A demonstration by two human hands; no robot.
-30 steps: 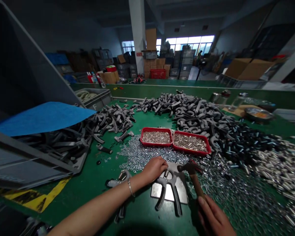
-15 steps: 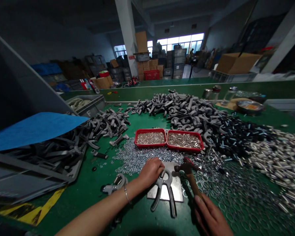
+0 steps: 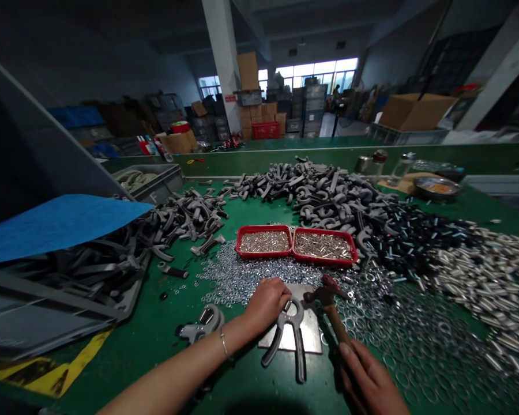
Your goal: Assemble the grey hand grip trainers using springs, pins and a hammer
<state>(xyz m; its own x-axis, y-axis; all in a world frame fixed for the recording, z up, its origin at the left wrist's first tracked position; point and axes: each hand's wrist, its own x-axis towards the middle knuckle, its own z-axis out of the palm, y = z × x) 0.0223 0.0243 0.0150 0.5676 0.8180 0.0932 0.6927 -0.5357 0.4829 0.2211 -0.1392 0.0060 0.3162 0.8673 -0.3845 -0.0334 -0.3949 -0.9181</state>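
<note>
Left hand [image 3: 266, 302] narrow, fingers curled down at the top of the clamp [image 3: 290, 319]. Fingertips hidden, so can't tell whether they pinch the clamp itself or some small part on it. Right hand [image 3: 365, 369] wrapped round the lower handle of the hammer [image 3: 336, 324].

Clamp lies partly on the metal plate [image 3: 313, 334], ring end up the table from the person, both handles spread back past the plate's near edge onto the green table [image 3: 155, 328]. A spring seems to show just by the left fingers. Hammer head sits at the plate's right side, apart from the clamp; height above the plate not clear from here.

Step in hand, my read: the clamp is being steadied on the plate for a hammer blow, probably at the end by the left fingers. A tap from here would call for the clamp held flat and still, the hammer face brought left over that spot, and the left fingertips kept out of its path. Short, controlled stroke, I'd judge, as the fingers are very close.

Second clamp [image 3: 199, 329] just left of the left wrist, partly behind the forearm. Loose nuts [image 3: 229, 279] and two red trays [image 3: 263, 255] beyond the plate.
</note>
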